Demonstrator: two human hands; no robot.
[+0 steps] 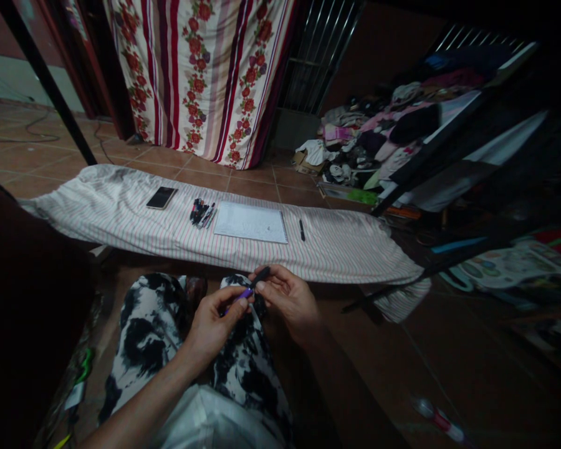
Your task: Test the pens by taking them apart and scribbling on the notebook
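Above my lap, both hands are closed on one slim pen [246, 293] with a purple body and a dark upper part. My left hand [219, 315] pinches the purple end between thumb and fingers. At the dark end, the thumb and fingers of my right hand [292, 301] close on the pen, which tilts up to the right. Whether the dark part is a cap or a grip cannot be made out. Beyond my hands a spiral notebook [251, 221] lies open on the striped cloth [168, 234]. A black pen [302, 230] rests to the notebook's right.
Left of the notebook lie a bunch of pens [202, 213] and a phone [161, 197]. A flowered curtain [196, 75] hangs behind. Heaped clothes [369, 137] fill the back right, and a plastic bottle [437, 420] lies on the floor at right.
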